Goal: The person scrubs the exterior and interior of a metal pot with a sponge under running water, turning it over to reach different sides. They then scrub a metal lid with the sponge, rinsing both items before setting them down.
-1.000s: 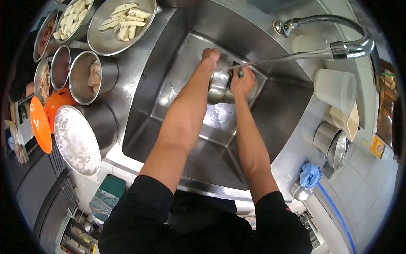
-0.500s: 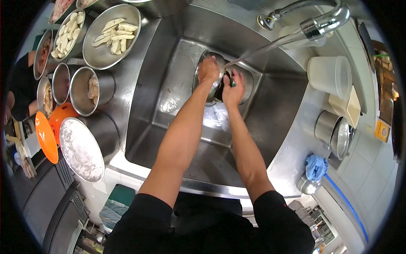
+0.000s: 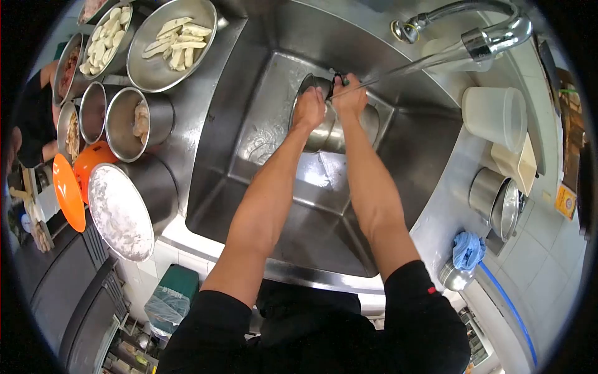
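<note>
Inside the deep metal sink (image 3: 261, 112), a stainless steel pot (image 3: 322, 138) lies tilted on its side. My left hand (image 3: 309, 108) is closed on the pot near its far rim. At the pot's far right, my right hand (image 3: 350, 96) is closed around a dark green and black scouring pad (image 3: 339, 80), mostly hidden by the fingers. A thin stream of water from the faucet (image 3: 492, 40) falls by my right hand, between the two hands. Wet shine and ripples show on the sink floor.
On the left counter stand metal bowls of pale cut strips (image 3: 177, 45) and pieces (image 3: 107, 40), a pot (image 3: 163, 115) and a white-powdered round container (image 3: 121, 212). At right are a plastic tub (image 3: 492, 115), steel pots (image 3: 486, 193) and a blue cloth (image 3: 467, 249). Another person's sleeve (image 3: 36, 118) shows far left.
My right hand has moved up and away with the pad, from the pot's right side toward its far end. My left hand keeps its hold on the pot. The view has shifted slightly.
</note>
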{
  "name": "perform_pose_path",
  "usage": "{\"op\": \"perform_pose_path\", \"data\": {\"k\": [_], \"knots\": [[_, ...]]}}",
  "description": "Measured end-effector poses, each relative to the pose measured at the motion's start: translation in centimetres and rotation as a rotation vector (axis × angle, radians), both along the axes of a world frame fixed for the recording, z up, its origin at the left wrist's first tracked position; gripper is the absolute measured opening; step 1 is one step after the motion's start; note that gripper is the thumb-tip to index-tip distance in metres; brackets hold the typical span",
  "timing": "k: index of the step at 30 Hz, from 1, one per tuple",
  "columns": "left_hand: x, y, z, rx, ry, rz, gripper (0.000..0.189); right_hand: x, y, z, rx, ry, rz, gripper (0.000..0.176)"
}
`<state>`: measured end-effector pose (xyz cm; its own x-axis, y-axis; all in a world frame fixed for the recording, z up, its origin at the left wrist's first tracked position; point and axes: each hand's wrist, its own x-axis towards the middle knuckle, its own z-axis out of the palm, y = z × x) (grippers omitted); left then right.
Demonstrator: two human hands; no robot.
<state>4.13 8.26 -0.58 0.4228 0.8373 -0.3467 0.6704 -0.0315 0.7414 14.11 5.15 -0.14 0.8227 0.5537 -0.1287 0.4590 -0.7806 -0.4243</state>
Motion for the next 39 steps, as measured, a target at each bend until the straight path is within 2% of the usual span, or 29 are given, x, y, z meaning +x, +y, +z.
{"op": "perform_pose_path", "data": {"k": [2, 3, 6, 7, 8, 10, 11, 15, 18, 20, 21, 22, 24, 27, 28, 30, 31, 33, 36, 39], "knots": [[0.5, 0.7, -0.2, 0.022, -0.017, -0.026, 0.041, -1.9, -3.2, -0.8, 0.287, -0.171, -0.001, 0.02], [0.8, 0.9, -0.4, 0.041, -0.031, -0.047, 0.04, -2.6, -5.5, -1.3, 0.44, -0.133, 0.073, 0.022], [0.5, 0.3, -0.4, 0.004, -0.027, -0.02, 0.038, -3.1, -5.5, -0.4, 0.356, -0.162, -0.002, 0.021], [0.1, -0.1, -0.1, 0.02, -0.049, -0.004, 0.039, -1.6, -3.8, 0.3, 0.133, -0.139, 0.014, 0.021], [-0.2, -0.6, -0.2, 0.009, -0.038, -0.013, 0.039, -0.7, -2.6, 0.0, 0.122, -0.128, 0.004, 0.021], [-0.1, -0.5, 0.1, 0.024, -0.037, 0.023, 0.039, 1.0, -0.7, -0.3, -0.069, -0.174, 0.061, 0.022], [0.1, -0.4, 0.5, -0.001, 0.024, 0.044, 0.04, 0.8, -0.9, -0.3, -0.063, -0.178, 0.059, 0.022], [0.7, 0.0, -0.4, 0.037, 0.004, 0.037, 0.04, -4.0, -7.6, -0.7, 0.354, -0.317, 0.157, 0.02], [1.9, 1.2, -0.2, 0.03, 0.017, 0.029, 0.041, -4.1, -12.0, 0.2, 0.363, -0.275, 0.235, 0.02], [1.5, 0.8, -0.3, 0.044, 0.044, 0.036, 0.041, -1.9, -14.0, 0.0, 0.521, 0.064, 0.148, 0.019], [1.1, 0.5, -0.4, 0.035, 0.051, 0.029, 0.041, -1.1, -14.2, 0.5, 0.491, 0.237, -0.048, 0.02], [0.8, 0.2, -0.4, 0.039, 0.047, 0.015, 0.041, -0.3, -14.0, 1.9, 0.414, 0.27, -0.102, 0.025], [1.1, 0.6, 0.2, 0.066, 0.024, 0.003, 0.041, 0.2, -12.6, 3.8, 0.413, 0.166, -0.086, 0.033], [0.9, 0.2, 0.7, 0.047, 0.015, 0.022, 0.039, -0.5, -9.8, 3.6, 0.319, 0.15, -0.028, 0.043], [0.8, 0.0, 0.5, 0.057, 0.006, 0.021, 0.039, -0.9, -8.9, 3.0, 0.213, 0.065, 0.022, 0.038], [0.5, -0.1, 0.1, 0.071, 0.004, 0.027, 0.038, -1.6, -6.6, 1.8, 0.075, -0.046, -0.035, 0.031], [0.3, -0.3, 0.0, 0.092, -0.015, 0.019, 0.038, -1.3, -5.6, 1.7, 0.076, -0.037, -0.029, 0.031], [-0.2, -0.6, -0.4, 0.105, -0.03, -0.007, 0.038, -0.7, -4.0, 1.4, 0.079, -0.188, 0.181, 0.027], [0.0, -0.4, 0.4, 0.074, 0.01, 0.011, 0.038, 0.4, -2.3, 1.4, 0.026, -0.18, 0.203, 0.027], [0.1, -0.9, 0.4, 0.075, 0.046, 0.077, 0.039, -1.8, -5.4, 1.3, 0.083, -0.181, 0.245, 0.026]]}}
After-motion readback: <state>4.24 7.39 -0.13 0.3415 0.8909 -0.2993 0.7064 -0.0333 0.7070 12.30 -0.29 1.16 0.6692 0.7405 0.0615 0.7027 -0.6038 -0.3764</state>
